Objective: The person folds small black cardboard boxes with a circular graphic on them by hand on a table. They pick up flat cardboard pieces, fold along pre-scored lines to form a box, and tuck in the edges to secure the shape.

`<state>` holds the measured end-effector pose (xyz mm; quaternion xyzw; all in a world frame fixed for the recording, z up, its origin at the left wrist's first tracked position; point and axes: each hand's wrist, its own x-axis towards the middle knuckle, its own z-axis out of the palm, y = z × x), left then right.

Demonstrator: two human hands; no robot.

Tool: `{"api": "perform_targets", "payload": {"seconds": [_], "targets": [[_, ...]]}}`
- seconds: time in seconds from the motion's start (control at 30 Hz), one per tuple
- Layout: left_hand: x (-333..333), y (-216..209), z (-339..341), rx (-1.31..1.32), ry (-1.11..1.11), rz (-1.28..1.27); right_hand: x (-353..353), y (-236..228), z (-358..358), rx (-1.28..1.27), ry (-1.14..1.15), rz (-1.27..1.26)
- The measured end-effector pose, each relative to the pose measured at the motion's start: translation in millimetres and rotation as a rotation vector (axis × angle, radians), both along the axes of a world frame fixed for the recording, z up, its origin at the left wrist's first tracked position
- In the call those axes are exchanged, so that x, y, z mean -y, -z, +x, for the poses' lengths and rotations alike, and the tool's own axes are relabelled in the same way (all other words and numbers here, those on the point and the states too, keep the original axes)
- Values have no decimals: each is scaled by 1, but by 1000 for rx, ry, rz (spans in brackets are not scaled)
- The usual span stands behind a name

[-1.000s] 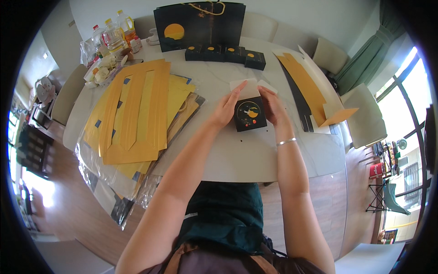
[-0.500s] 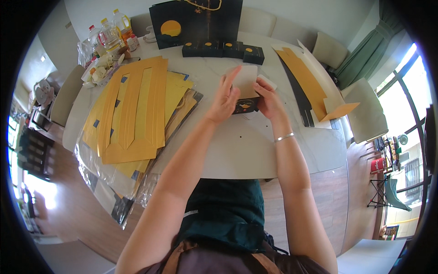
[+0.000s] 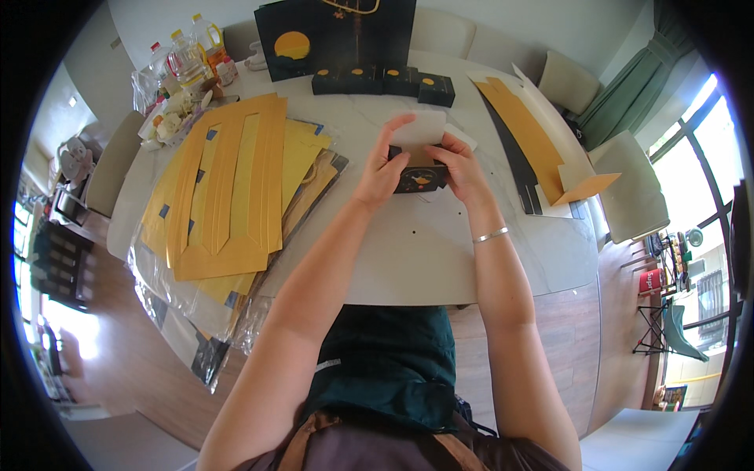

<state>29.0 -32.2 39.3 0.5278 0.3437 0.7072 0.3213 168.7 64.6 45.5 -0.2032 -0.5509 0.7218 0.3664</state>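
Observation:
Between my hands is a small black gift box (image 3: 419, 180) with a gold motif on its front; its pale lid flap (image 3: 428, 128) stands raised at the back. My left hand (image 3: 380, 169) is closed on the box's left side, thumb at the upper edge. Gripping the right side is my right hand (image 3: 463, 169), its thumb reaching over the opening. The box's lower part is close to the table, and I cannot tell whether it touches. Several finished small black boxes (image 3: 363, 80) stand in a row farther back, before a large black gift bag (image 3: 338, 43).
Flat gold cardboard inserts (image 3: 228, 255) are stacked on plastic wrapping to the left. Gold and black card sheets (image 3: 525, 129) lie at the right. Oil bottles (image 3: 186, 63) and a tray of pale items (image 3: 169, 125) stand at the back left. Chairs (image 3: 628, 184) surround the marble-look table (image 3: 377, 267).
My left fingers have gone from stretched along the flap to curled around the box's left side, thumb inward. My right thumb has moved in over the opening. The box has shifted slightly left.

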Motion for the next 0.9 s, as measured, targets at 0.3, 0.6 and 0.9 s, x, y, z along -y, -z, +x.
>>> {"api": "perform_targets", "payload": {"seconds": [0.3, 0.6, 0.9], "targets": [[0, -7, -11, 251, -8, -156, -10, -13, 23, 229, 37, 318], [2, -8, -21, 226, 118, -243, 8, -22, 15, 116, 20, 339], [-1, -2, -20, 369, 184, -240, 1, -7, 11, 8, -40, 260]]}}
